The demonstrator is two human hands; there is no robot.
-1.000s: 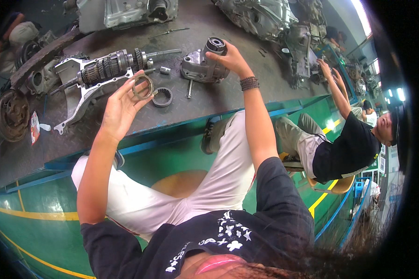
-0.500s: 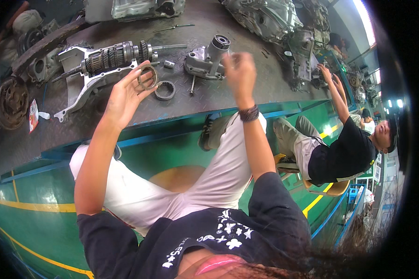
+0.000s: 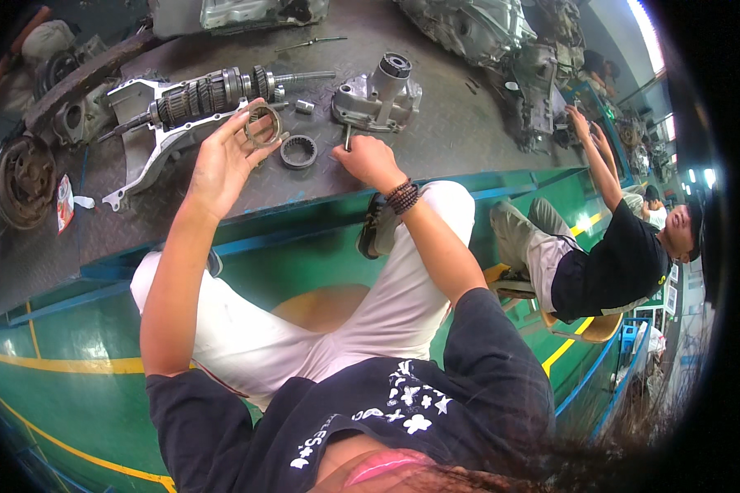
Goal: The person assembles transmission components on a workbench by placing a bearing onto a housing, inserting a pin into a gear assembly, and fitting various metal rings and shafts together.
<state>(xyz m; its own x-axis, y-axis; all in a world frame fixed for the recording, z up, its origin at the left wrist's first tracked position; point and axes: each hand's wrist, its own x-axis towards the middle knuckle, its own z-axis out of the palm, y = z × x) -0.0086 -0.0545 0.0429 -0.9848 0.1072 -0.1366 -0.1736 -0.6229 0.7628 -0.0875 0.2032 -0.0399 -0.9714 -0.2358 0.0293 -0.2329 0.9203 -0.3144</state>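
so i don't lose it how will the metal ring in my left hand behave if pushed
The metal ring looks solid, so probably stiff and heavy for its size. Being round, it might roll on edge but would likely slide lying flat.

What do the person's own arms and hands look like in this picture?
Short dark sleeves leave both forearms bare. The left hand and right hand wear no gloves. A dark beaded bracelet circles the right wrist in several rows; the left wrist is bare.
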